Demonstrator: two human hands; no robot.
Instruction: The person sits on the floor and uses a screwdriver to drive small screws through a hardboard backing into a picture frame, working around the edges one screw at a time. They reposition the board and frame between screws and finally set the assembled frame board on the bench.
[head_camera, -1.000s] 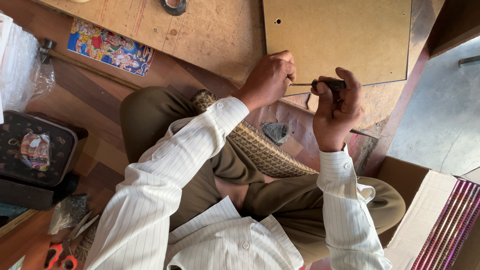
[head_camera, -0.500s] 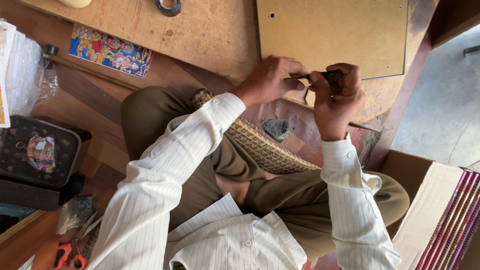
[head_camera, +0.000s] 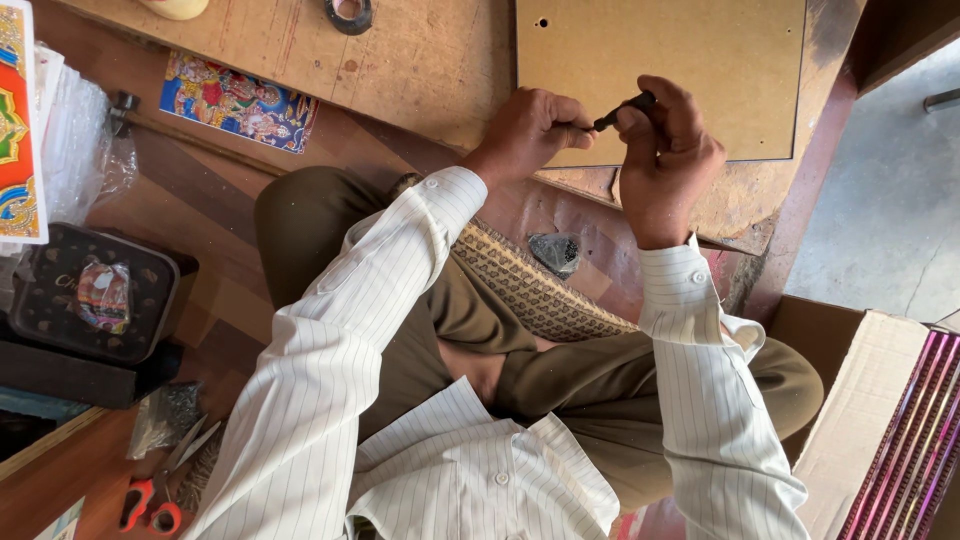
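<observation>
Pinching small dark tool (head_camera: 622, 108), both hands' fingers (head_camera: 640, 120) closed

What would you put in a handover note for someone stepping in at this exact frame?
Left hand: closed, fingertips pinching one end of the small dark tool.
Right hand: closed around the tool's other end, thumb on top.
Both hands are raised over the near edge of the brown board lying on the wooden worktop.
Nearby: roll of tape at the far edge, colourful picture card to the left, scissors with red handles on the floor.
Done: tool in hand. The board shows only a small hole near its corner.
</observation>
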